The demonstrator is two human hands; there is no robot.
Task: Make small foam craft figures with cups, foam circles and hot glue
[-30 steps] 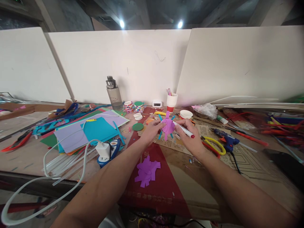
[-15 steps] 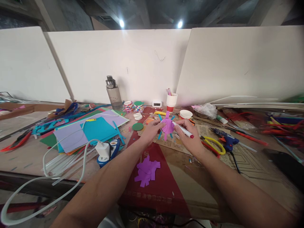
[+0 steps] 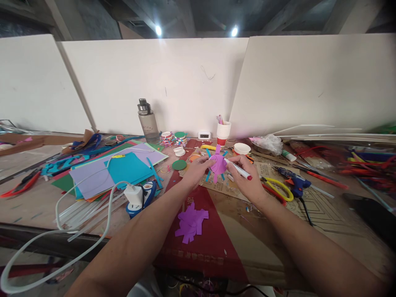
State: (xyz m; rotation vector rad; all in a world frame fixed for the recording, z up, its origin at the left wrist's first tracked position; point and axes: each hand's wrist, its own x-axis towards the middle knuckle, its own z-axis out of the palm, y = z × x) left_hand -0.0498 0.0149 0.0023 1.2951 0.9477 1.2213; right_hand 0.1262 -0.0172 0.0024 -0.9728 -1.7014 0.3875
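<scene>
With the left hand point(image 3: 196, 172) pinching the purple paper cutout point(image 3: 219, 165) above the counter point(image 3: 18, 208) and the right hand point(image 3: 246, 179) pinching a white marker point(image 3: 239, 168) at its edge, light strokes should avoid bending it.

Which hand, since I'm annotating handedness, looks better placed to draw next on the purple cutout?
Probably the right hand: it holds the marker at the purple cutout, while the left hand grips its edge.

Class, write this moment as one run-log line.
Left hand: grips purple cutout | Right hand: holds marker, tip near cutout's edge | Contact: unclear | Nearby: purple paper pieces on red surface
</scene>
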